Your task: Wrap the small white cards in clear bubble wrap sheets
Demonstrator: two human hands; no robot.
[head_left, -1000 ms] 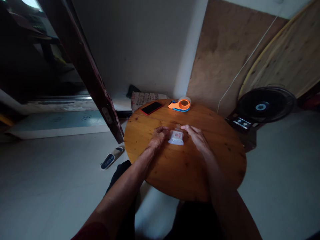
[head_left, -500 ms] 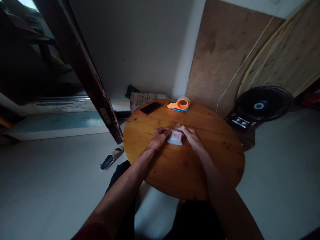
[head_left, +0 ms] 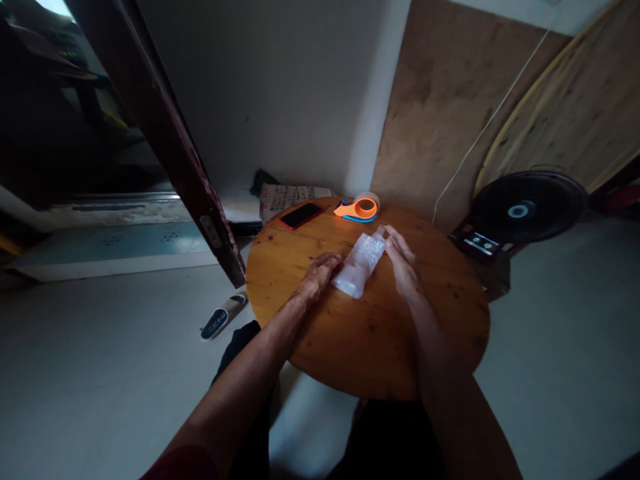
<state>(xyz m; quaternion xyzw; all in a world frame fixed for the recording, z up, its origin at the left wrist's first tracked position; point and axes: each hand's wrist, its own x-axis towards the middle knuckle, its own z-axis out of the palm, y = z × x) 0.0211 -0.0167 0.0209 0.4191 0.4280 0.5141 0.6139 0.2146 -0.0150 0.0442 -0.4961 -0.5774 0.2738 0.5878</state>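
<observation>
A strip of bubble wrap [head_left: 361, 263] lies stretched out on the round wooden table [head_left: 400, 333], slanting away to the right. Its near end looks thicker and smoother, and whatever it may cover is not visible. My left hand [head_left: 320, 273] is closed at the strip's left edge, fingers curled against it. At the far end, my right hand [head_left: 404, 263] pinches the corner, where a small clear flap [head_left: 380, 231], perhaps tape, sticks out. Just beyond the strip stands an orange and blue tape dispenser [head_left: 356, 209].
A phone with a red edge [head_left: 301, 215] lies at the table's back left, near a printed cardboard piece [head_left: 287, 195]. A black fan [head_left: 520, 210] stands to the right of the table. On the floor at left is a slipper [head_left: 224, 317].
The small folded packet with a red print on top has been opened into a longer strip. My right hand has moved away and to the right with its far end; my left hand has barely moved.
</observation>
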